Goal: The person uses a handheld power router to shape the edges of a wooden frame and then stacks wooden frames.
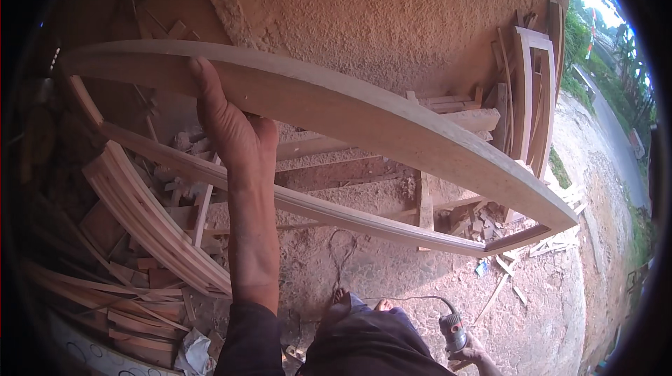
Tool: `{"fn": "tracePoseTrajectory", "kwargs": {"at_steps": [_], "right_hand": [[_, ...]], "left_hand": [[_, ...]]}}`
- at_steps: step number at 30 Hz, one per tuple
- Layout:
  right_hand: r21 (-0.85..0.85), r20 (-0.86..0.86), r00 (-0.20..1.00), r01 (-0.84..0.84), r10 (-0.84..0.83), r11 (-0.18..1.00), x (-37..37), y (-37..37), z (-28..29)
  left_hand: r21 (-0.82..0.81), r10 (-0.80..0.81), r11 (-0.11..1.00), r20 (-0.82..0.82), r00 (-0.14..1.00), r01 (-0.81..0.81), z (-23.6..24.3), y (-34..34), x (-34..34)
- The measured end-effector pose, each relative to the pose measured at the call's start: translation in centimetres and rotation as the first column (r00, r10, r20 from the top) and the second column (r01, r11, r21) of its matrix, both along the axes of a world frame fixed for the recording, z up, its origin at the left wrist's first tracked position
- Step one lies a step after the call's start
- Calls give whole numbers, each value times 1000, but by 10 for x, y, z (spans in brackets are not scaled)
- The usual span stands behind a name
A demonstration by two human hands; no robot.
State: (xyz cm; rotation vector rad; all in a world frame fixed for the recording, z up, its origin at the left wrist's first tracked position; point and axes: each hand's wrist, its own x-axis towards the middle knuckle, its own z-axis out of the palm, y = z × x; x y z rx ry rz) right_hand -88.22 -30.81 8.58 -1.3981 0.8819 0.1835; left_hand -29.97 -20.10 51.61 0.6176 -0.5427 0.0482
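My left hand (231, 128) reaches up and grips the upper rail of a large curved wooden frame (392, 128), fingers over its top edge. The frame spans the view from upper left to lower right, and its thinner lower rail (329, 211) runs below my forearm. At the lower right, my right hand (477, 356) hangs low and holds a small grey and red power tool (455, 332), whose cord trails left toward my feet (360, 302).
A rough plastered wall (392, 19) stands behind the frame. A stack of curved wooden pieces (143, 218) and offcuts lies at the left. More frames (532, 96) lean on the wall at the right. The ground (546, 306) is covered in sawdust, and a road runs at the far right.
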Motion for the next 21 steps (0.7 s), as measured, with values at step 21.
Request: {"fn": "tracePoseTrajectory", "kwargs": {"at_steps": [21], "right_hand": [[-85, -114, 948, -309, 299, 947, 179, -26, -27]], "left_hand": [[106, 238, 966, -11, 971, -236, -8, 96, 41]]}}
